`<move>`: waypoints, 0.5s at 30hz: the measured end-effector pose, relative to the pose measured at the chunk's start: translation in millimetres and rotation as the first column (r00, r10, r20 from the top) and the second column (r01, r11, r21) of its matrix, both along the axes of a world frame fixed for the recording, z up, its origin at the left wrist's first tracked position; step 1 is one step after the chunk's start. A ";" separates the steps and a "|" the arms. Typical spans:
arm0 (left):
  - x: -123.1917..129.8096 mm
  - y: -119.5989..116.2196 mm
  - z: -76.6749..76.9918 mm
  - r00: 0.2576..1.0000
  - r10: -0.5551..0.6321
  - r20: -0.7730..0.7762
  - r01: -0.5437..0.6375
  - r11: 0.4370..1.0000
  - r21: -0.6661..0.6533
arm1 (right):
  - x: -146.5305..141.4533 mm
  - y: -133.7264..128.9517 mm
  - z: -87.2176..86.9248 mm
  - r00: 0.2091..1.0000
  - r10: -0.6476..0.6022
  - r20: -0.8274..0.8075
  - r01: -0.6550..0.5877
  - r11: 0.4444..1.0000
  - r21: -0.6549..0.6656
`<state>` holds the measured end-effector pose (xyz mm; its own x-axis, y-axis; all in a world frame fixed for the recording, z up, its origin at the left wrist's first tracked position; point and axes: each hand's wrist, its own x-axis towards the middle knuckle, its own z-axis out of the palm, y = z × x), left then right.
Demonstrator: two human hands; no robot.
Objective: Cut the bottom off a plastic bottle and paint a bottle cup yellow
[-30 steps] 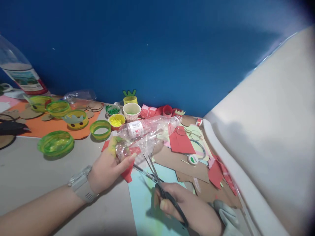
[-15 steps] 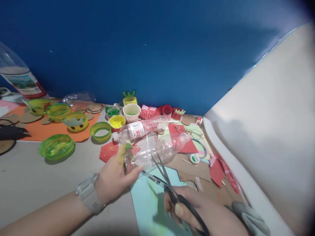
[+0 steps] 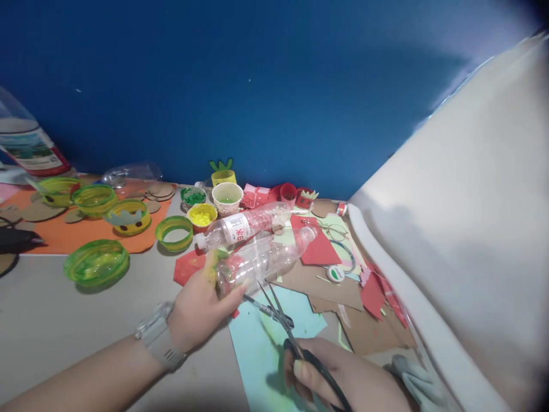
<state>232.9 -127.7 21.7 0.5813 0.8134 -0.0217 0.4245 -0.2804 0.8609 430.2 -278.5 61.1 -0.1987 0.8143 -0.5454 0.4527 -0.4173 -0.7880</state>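
My left hand [image 3: 203, 303], its index finger stained green and yellow, grips the bottom end of a clear plastic bottle [image 3: 261, 260] that lies slanted to the upper right. My right hand [image 3: 321, 372] holds black-handled scissors [image 3: 285, 320], blades parted, their tips close to the bottle's near side. Under the blades lies a pen [image 3: 261, 307] on light blue paper [image 3: 261, 355]. Just behind, a second bottle with a white and red label [image 3: 238, 228] lies on its side.
Green and yellow painted rings and a green bowl [image 3: 96, 263] stand at the left, partly on orange paper [image 3: 146, 243]. Small cups, including a white one [image 3: 227, 197], line the blue wall [image 3: 257, 103]. Cardboard [image 3: 373, 332] and red scraps lie at the right.
The bottle in my left hand has turned slightly, its cap end now a little further left. The scissors have moved slightly left and down, away from the bottle's middle. The view has shifted slightly.
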 end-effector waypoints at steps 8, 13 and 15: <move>2.1 -0.6 1.6 0.991 0.024 -0.134 -0.023 1.000 0.007 | 6.3 17.9 11.5 0.993 0.121 -0.003 -0.120 0.988 -0.097; 3.7 -0.1 3.3 0.994 0.045 -0.102 -0.046 0.999 -0.011 | 10.0 34.2 22.6 0.978 0.182 0.107 -0.168 0.978 -0.123; 4.1 0.1 4.2 0.996 0.038 -0.079 -0.042 0.998 -0.047 | 11.0 38.8 23.7 0.972 0.207 0.110 -0.192 0.972 -0.132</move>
<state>237.0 -127.6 25.9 0.5436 0.8326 -0.1061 0.5010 -0.2204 0.8369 441.2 -239.7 84.8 -0.2767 0.6918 -0.6669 0.6262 -0.3966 -0.6713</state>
